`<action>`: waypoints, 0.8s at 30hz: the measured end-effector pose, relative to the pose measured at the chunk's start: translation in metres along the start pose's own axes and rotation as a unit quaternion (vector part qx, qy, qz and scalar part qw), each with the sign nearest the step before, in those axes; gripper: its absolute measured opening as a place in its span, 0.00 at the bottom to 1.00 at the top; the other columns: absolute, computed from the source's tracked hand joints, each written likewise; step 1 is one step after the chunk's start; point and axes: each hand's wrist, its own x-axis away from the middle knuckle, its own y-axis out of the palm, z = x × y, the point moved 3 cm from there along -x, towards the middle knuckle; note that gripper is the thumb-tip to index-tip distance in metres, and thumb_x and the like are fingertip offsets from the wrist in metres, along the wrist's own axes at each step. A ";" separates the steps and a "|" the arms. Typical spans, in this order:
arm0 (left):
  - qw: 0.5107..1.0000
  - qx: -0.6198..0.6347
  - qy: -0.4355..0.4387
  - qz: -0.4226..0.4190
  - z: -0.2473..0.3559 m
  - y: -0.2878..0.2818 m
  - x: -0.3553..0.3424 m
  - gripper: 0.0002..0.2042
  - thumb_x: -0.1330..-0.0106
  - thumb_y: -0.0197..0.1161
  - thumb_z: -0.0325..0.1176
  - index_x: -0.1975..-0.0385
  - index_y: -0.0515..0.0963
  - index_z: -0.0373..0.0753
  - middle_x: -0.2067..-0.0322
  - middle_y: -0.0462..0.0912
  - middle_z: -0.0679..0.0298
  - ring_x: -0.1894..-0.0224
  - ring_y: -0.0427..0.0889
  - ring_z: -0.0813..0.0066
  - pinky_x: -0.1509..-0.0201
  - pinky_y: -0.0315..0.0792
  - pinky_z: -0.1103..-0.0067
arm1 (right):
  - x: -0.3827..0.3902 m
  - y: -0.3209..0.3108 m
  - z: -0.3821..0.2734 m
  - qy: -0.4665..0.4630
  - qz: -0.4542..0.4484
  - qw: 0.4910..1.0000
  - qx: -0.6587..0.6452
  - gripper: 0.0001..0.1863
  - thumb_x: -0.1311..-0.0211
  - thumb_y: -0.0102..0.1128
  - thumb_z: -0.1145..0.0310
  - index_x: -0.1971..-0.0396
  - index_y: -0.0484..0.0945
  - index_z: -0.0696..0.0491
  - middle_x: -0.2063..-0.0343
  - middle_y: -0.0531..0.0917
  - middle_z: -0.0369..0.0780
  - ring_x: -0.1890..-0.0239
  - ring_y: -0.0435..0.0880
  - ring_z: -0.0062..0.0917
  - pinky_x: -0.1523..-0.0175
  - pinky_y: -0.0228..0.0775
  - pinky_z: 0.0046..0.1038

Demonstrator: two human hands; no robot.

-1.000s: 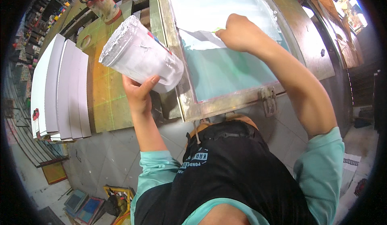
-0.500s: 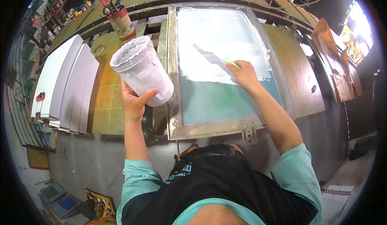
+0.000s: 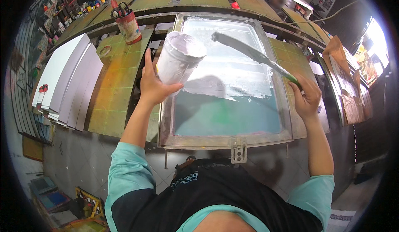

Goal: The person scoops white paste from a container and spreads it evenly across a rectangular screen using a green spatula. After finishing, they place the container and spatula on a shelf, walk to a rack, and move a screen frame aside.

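Tub [image 3: 178,61] in L hand [image 3: 154,85]; shirt [image 3: 237,192] w/ lettering [image 3: 190,178].

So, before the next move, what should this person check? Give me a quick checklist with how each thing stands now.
1. Tub gripped by the left hand: ok.
2. Spatula held by its green handle in the right hand: ok.
3. Tub upright: not ok; it tilts rightward.
4. White coating over the whole screen: not ok; the lower part shows bluish green.
5. Enough left in the tub: cannot tell; its depth is unclear.
6. White stack apart from the screen: ok; it sits off to the left.
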 end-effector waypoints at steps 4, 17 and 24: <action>0.999 0.018 0.020 -0.019 0.023 0.017 -0.006 0.60 0.74 0.76 0.37 0.38 0.39 0.38 0.53 0.69 0.49 0.49 0.67 0.56 0.44 0.61 0.71 | -0.011 -0.024 -0.012 -0.150 -0.015 0.979 0.138 0.13 0.59 0.60 0.74 0.68 0.77 0.51 0.83 0.72 0.37 0.81 0.70 0.28 0.77 0.58 0.27; 0.995 -0.005 0.104 0.010 0.035 0.032 -0.016 0.59 0.73 0.75 0.33 0.38 0.38 0.40 0.54 0.72 0.55 0.50 0.69 0.56 0.40 0.53 0.66 | -0.018 -0.037 -0.008 -0.307 -0.017 0.924 0.226 0.13 0.65 0.57 0.74 0.73 0.77 0.48 0.85 0.68 0.32 0.83 0.66 0.22 0.80 0.55 0.24; 0.980 -0.069 0.182 0.037 0.031 0.032 -0.021 0.59 0.72 0.74 0.34 0.38 0.37 0.42 0.52 0.71 0.58 0.47 0.69 0.61 0.39 0.43 0.54 | -0.023 -0.040 -0.002 -0.347 -0.041 0.914 0.206 0.12 0.66 0.57 0.72 0.74 0.77 0.48 0.86 0.67 0.32 0.83 0.64 0.21 0.80 0.51 0.24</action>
